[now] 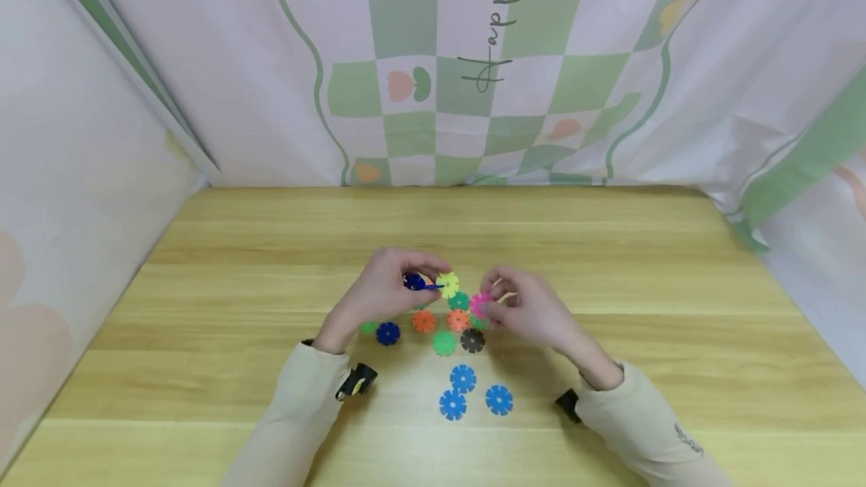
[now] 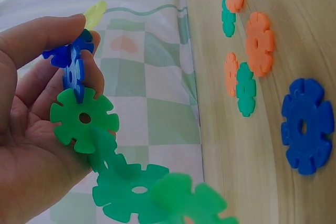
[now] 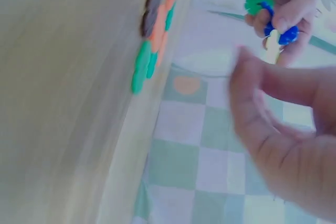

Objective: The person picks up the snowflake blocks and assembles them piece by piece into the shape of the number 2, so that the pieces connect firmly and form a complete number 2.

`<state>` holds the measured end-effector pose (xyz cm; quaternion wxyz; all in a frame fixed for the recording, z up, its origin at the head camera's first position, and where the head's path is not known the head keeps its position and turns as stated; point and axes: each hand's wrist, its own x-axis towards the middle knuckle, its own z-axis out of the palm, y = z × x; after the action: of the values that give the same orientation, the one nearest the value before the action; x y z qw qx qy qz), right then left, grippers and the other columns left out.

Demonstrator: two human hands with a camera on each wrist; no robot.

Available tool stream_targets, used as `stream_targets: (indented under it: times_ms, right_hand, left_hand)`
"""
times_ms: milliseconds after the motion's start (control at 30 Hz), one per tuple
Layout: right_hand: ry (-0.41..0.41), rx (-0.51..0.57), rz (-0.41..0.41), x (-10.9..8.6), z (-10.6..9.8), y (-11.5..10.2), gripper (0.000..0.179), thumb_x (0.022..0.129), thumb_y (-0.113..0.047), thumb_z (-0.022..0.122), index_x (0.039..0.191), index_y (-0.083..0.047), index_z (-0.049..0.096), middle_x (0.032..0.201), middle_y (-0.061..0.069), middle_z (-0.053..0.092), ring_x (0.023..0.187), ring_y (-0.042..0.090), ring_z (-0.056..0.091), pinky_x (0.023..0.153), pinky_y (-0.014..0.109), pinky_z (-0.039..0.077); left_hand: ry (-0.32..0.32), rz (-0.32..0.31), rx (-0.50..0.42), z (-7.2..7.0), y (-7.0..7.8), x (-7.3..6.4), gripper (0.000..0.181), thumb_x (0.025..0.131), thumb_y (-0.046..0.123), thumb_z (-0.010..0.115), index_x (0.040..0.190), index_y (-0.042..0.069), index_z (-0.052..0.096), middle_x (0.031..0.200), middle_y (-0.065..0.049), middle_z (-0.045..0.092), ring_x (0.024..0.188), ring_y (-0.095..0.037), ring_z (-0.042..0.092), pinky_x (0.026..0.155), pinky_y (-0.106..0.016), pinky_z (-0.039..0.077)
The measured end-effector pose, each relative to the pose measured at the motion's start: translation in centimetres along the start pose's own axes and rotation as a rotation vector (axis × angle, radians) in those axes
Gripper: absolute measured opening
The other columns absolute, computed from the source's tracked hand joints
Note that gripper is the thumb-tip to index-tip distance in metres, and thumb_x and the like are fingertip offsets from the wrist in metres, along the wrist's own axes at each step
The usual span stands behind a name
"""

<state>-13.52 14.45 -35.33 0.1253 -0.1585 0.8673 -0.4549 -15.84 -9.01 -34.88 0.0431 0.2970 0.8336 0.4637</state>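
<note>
My left hand (image 1: pixel 389 288) grips a chain of interlocking plastic snowflake discs above the table. Between its thumb and fingers are dark blue discs (image 2: pixel 73 74), with a yellow disc (image 1: pixel 447 285) at the fingertip end. Several green discs (image 2: pixel 84 119) trail from the other end of the chain in the left wrist view. My right hand (image 1: pixel 534 308) pinches a pink disc (image 1: pixel 479 304) a short way to the right of the yellow one. In the right wrist view the fingers of that hand hide the pink disc.
Loose discs lie on the wooden table (image 1: pixel 271 231) below the hands: orange (image 1: pixel 424 321), green (image 1: pixel 444 343), dark brown (image 1: pixel 472 340) and dark blue (image 1: pixel 388 334). Three lighter blue discs (image 1: pixel 499 400) lie nearer the front. A checked curtain (image 1: pixel 467 81) hangs behind the table.
</note>
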Motion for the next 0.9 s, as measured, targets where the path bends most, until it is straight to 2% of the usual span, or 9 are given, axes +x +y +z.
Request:
stream_targets:
  times_ms: [67, 133, 333, 533, 733, 900]
  right_hand:
    - [0.008, 0.136, 0.007, 0.0, -0.1, -0.2, 0.012, 0.091, 0.001, 0.062, 0.102, 0.002, 0.058, 0.09, 0.014, 0.064, 0.075, 0.03, 0.067, 0.065, 0.04, 0.058]
    - [-0.002, 0.227, 0.018, 0.0, -0.1, -0.3, 0.015, 0.091, 0.0, 0.061, 0.105, 0.005, 0.059, 0.092, 0.018, 0.064, 0.079, 0.033, 0.067, 0.069, 0.042, 0.058]
    - [-0.053, 0.31, 0.034, 0.0, 0.2, -0.3, 0.017, 0.091, 0.0, 0.062, 0.105, 0.009, 0.06, 0.094, 0.024, 0.063, 0.082, 0.035, 0.065, 0.075, 0.043, 0.057]
    - [0.009, 0.23, -0.02, 0.0, 0.7, -0.1, 0.012, 0.089, 0.0, 0.065, 0.098, 0.006, 0.062, 0.092, 0.016, 0.065, 0.08, 0.035, 0.067, 0.07, 0.038, 0.058]
    - [0.086, 0.088, -0.103, -0.1, 1.1, -0.2, 0.006, 0.086, 0.0, 0.068, 0.09, 0.0, 0.065, 0.087, 0.008, 0.068, 0.077, 0.019, 0.068, 0.067, 0.025, 0.057]
    - [0.145, 0.026, -0.165, -0.1, 1.4, -0.3, 0.005, 0.084, 0.0, 0.07, 0.086, -0.002, 0.066, 0.083, 0.005, 0.069, 0.072, 0.014, 0.067, 0.064, 0.024, 0.056]
  left_hand:
    - [-0.006, 0.009, 0.002, 0.0, 0.0, 0.0, 0.029, 0.082, 0.003, 0.073, 0.111, 0.008, 0.071, 0.102, -0.001, 0.071, 0.091, -0.01, 0.065, 0.072, -0.025, 0.053]
    - [-0.011, 0.013, 0.001, 0.0, 0.1, 0.0, 0.029, 0.082, 0.003, 0.072, 0.111, 0.008, 0.071, 0.102, -0.002, 0.071, 0.091, -0.011, 0.065, 0.072, -0.025, 0.053]
    - [-0.01, 0.01, -0.001, 0.1, 0.4, -0.1, 0.03, 0.083, 0.005, 0.072, 0.112, 0.008, 0.07, 0.103, -0.002, 0.071, 0.092, -0.012, 0.065, 0.073, -0.026, 0.053]
    - [-0.013, 0.023, 0.012, 0.2, 0.3, 0.0, 0.029, 0.083, 0.007, 0.072, 0.113, 0.008, 0.07, 0.103, -0.001, 0.071, 0.093, -0.011, 0.064, 0.078, -0.027, 0.051]
    - [-0.026, 0.028, 0.008, 0.2, 0.1, 0.0, 0.029, 0.084, 0.007, 0.071, 0.113, 0.008, 0.07, 0.103, -0.001, 0.071, 0.093, -0.01, 0.064, 0.077, -0.026, 0.052]
    - [-0.025, 0.027, 0.013, 0.2, 0.1, -0.1, 0.029, 0.085, 0.006, 0.07, 0.114, 0.008, 0.07, 0.104, -0.002, 0.071, 0.094, -0.011, 0.064, 0.078, -0.026, 0.052]
